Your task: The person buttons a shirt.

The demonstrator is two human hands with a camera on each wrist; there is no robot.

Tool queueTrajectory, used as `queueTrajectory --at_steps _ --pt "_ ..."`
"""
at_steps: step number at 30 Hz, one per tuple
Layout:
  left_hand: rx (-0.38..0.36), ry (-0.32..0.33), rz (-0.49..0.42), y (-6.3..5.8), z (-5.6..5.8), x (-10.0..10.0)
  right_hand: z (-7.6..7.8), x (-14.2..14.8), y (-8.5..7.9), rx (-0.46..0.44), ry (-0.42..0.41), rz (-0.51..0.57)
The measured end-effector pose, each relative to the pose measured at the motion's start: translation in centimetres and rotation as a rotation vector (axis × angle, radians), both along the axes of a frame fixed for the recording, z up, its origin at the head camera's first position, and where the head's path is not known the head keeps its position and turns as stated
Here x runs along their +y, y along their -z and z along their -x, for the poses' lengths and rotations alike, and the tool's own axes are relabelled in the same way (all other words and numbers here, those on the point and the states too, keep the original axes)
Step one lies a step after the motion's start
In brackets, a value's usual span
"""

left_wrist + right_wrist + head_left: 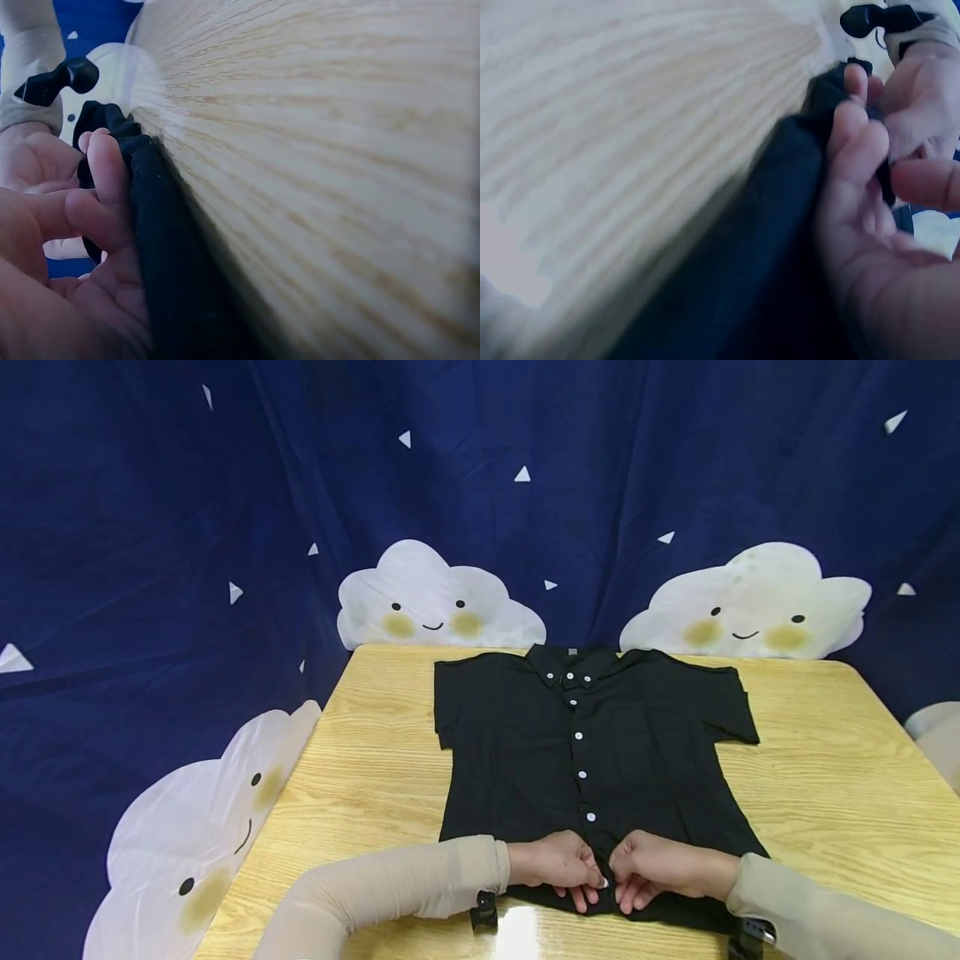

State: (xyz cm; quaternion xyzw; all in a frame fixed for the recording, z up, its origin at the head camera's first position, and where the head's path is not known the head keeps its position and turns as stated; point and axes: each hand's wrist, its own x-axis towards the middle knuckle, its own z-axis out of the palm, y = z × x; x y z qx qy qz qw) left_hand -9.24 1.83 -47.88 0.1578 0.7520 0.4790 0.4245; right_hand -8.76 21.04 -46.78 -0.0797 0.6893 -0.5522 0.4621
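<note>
A black short-sleeved button-up shirt [510, 752] lies spread face up, its collar toward the far edge and its hem toward me. White buttons run down the front, the lowest uncovered one [591, 817] just beyond my fingers. Near the hem, my left hand [558, 862] pinches the front edge of the shirt beside a small white button [604, 882]. Close by on the other side, my right hand [663, 865] pinches the opposite front edge. In the left wrist view, dark cloth [172, 262] bunches by curled fingers; the fingertips' exact hold is partly hidden.
The shirt rests on a light wooden table [375, 735] with rounded far corners. A dark blue curtain [450, 460] with smiling clouds hangs behind and to the left. Black wrist devices [484, 912] hang below both sleeves, close to the tabletop.
</note>
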Motion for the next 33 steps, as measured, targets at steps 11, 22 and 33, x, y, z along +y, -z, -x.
queueTrajectory --at_steps 11,22,33 --pt "-0.025 0.055 -0.041 0.3 0.2 -0.2 0.6 0.2 0.5 0.332 -0.195 -0.031" --pt "-0.057 0.097 -0.073 0.4 0.6 -0.4 0.5 -0.1 0.9 0.356 -0.155 -0.021" --pt "-0.096 0.073 -0.073 0.1 0.6 -0.6 0.1 -1.1 0.6 0.374 -0.128 -0.168"
